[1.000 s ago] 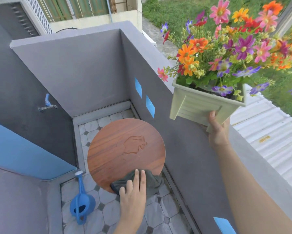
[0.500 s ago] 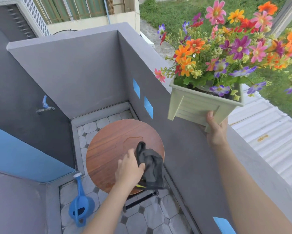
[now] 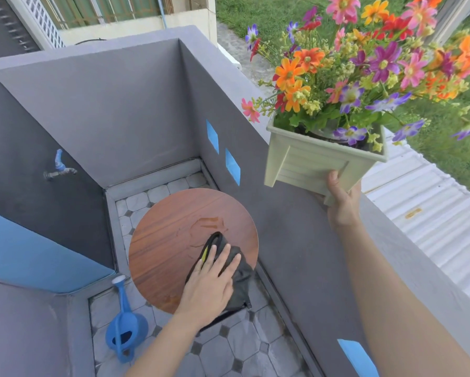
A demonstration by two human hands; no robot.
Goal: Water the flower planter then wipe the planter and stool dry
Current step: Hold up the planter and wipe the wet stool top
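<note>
Left hand (image 3: 209, 284): flat, fingers straight, pressing dark cloth (image 3: 240, 280) onto stool (image 3: 168, 257) seat to dry it.
Right hand (image 3: 342, 205): grips planter (image 3: 307, 161) underneath, raised clear beside wall (image 3: 296, 240).
Wet patch (image 3: 210, 221): unwiped, ahead of cloth.

Cloth (image 3: 235, 270) on stool (image 3: 174, 240); watering can (image 3: 125, 326) left; planter (image 3: 310, 164) right.

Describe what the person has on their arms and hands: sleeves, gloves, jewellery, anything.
Nothing is worn that shows. The left forearm and right forearm are bare to the frame edge, no sleeves. The left hand and right hand have no gloves, and no watch, bracelet or ring is visible.
</note>
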